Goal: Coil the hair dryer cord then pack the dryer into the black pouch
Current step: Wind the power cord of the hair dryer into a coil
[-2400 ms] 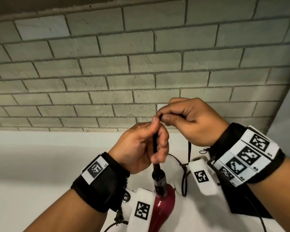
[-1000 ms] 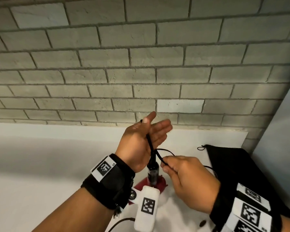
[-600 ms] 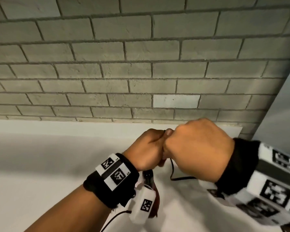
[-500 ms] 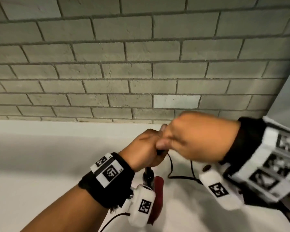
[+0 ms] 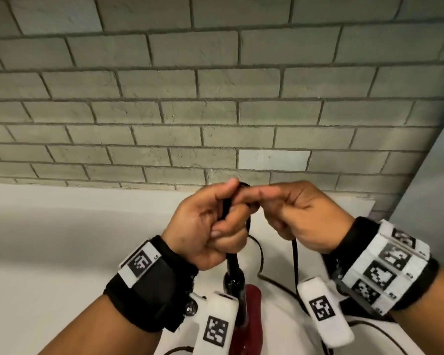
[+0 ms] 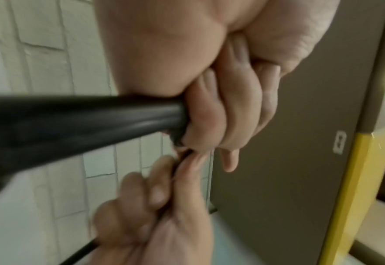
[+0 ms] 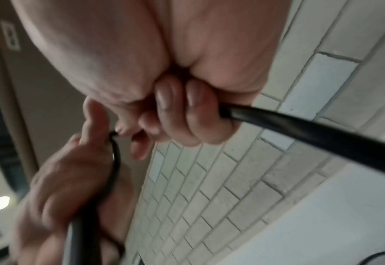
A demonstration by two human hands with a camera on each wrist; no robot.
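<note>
Red hair dryer (image 5: 249, 316) hangs straight below the left hand (image 5: 205, 231), near the bottom edge of the head view. Left hand clenched round gathered turns of the black cord (image 5: 232, 262). Right hand (image 5: 297, 216), fingertip to fingertip with it, curls round a cord strand trailing below. White counter (image 5: 62, 239) under both; brick wall (image 5: 215, 98) beyond.

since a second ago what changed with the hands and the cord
The right hand rose from low beside the dryer to meet the left hand and now pinches the cord at its fingertips. The left hand closed from open fingers to a grip on the cord. The red dryer stays hanging below it.
</note>
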